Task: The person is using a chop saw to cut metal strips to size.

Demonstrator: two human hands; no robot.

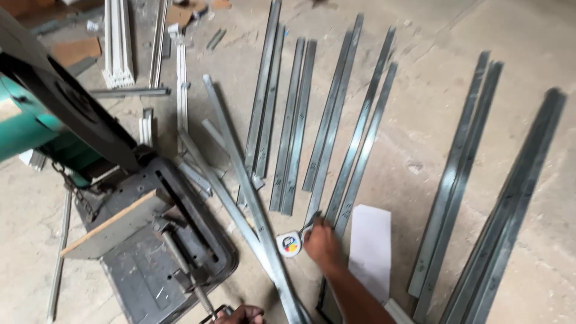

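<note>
Grey galvanised steel made up the long strip (321,180) under the right hand (321,245): thin, flat, dull-shiny, with small slots punched near its lower end. That hand rested on the strip's near end, fingers curled down onto it; how firmly they gripped could not be told. Just left of the hand, touching its fingertips, lay one small round tape measure (290,244), white with a coloured disc. Just right of the hand lay one white sheet of paper (371,249) on the concrete floor (420,120).

Beyond the hand, about six pairs of similar strips fanned out across the floor, two pairs well apart to the right. One longer strip (252,198) crossed diagonally, just left of the tape measure.

The left hand (240,314) showed only as knuckles at the bottom edge, closed around the handle of a vice screw (183,264) on one chop saw (120,198) with a black guard and green motor, well left of the right hand.
</note>
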